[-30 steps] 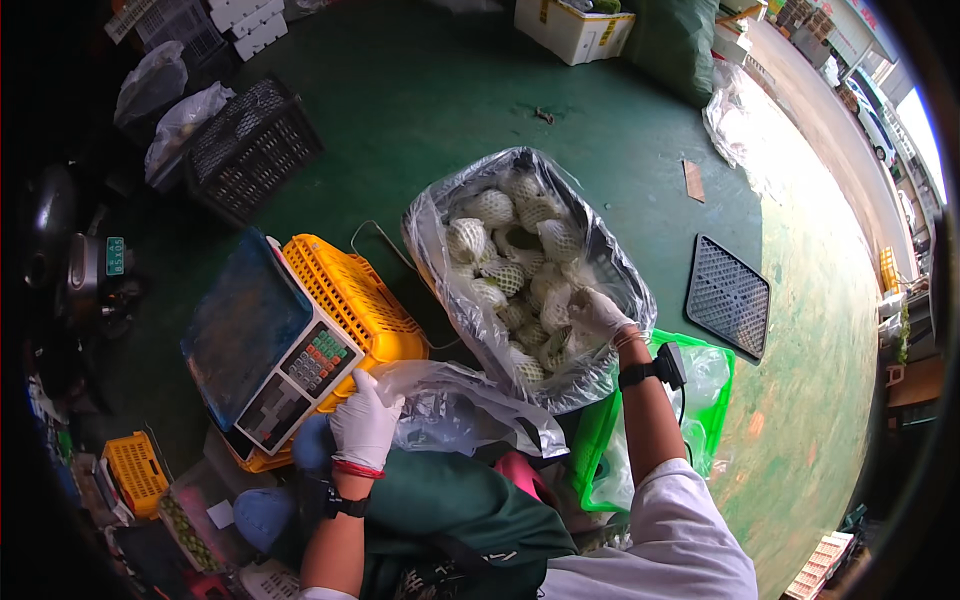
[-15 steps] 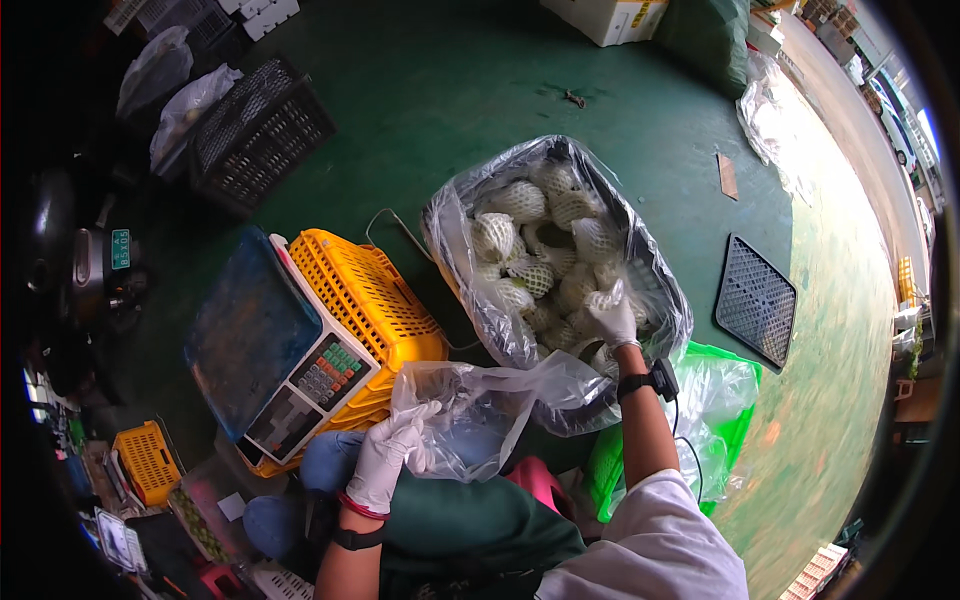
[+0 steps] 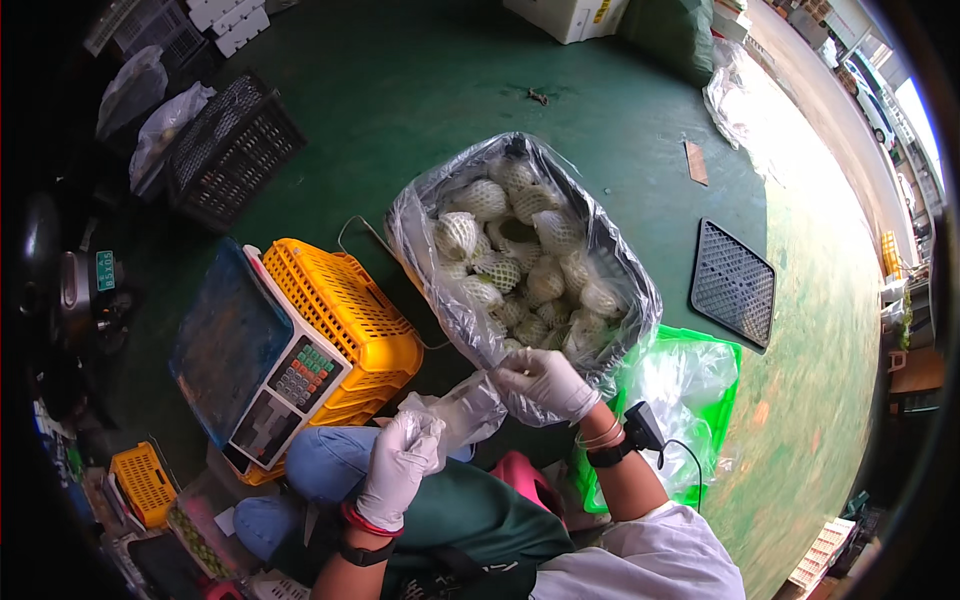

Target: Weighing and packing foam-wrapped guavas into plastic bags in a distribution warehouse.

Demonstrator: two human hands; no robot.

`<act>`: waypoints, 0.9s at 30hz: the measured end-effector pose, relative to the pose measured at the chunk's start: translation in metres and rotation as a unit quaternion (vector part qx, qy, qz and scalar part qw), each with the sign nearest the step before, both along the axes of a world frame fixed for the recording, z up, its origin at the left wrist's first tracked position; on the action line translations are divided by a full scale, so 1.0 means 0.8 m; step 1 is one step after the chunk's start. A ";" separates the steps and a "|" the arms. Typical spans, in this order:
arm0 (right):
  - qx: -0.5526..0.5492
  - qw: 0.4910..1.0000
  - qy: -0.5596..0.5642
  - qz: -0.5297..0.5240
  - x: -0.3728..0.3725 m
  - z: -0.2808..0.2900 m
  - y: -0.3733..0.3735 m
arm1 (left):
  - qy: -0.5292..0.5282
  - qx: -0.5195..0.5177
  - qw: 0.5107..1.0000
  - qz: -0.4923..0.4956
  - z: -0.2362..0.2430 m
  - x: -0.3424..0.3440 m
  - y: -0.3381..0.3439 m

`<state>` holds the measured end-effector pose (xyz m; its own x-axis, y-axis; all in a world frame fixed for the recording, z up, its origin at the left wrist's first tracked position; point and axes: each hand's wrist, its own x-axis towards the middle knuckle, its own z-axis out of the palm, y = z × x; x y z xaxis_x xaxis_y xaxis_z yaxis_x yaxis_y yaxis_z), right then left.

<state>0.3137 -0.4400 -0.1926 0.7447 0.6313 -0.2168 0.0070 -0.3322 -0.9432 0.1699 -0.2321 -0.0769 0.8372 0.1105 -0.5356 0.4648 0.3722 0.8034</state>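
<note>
My left hand (image 3: pixel 397 465), in a white glove, is closed on the gathered edge of a clear plastic bag (image 3: pixel 467 412) above my lap. My right hand (image 3: pixel 548 384), gloved too, has its fingers pressed together on the other end of that bag, at the near rim of a lined container. The container's clear and dark plastic liner (image 3: pixel 630 262) spreads out over its sides. Inside lie several round fruits (image 3: pixel 546 281) in white foam nets, one showing green through its net. The bag looks bunched and stretched between both hands; its contents, if any, cannot be made out.
A scale (image 3: pixel 232 345) with a keypad leans by stacked yellow crates (image 3: pixel 345 300) on the left. A green crate (image 3: pixel 728 400) holding clear plastic stands at the right, with a black grid tray (image 3: pixel 733 285) beyond. Black crates (image 3: pixel 235 150) stand far left. A pink stool (image 3: pixel 525 480) is below.
My right hand has come out from over the netted fruits to the container's near edge and now grips the bag. The bag is bunched lower and narrower. The whole view has shifted slightly.
</note>
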 end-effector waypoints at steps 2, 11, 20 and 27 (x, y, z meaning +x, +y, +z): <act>-0.243 0.954 -0.167 -0.055 0.073 -0.029 -0.035 | 0.000 0.017 1.000 0.000 -0.026 -0.007 -0.007; -0.548 0.717 -0.241 0.357 0.098 -0.347 -0.108 | 0.037 0.092 0.995 0.013 -0.015 0.005 0.005; 0.146 0.972 0.186 -0.023 0.069 0.031 -0.016 | -0.046 0.141 0.989 0.020 -0.011 0.015 0.001; -0.098 0.979 -0.173 0.053 -0.072 -0.031 0.110 | -0.070 0.181 0.981 0.014 -0.001 0.023 -0.035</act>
<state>0.2561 -0.3522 -0.2171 0.7274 0.6805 -0.0883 0.3591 -0.4871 -0.7961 0.1886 -0.2601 -0.0778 0.8937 0.2970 -0.3363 0.3334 0.0620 0.9408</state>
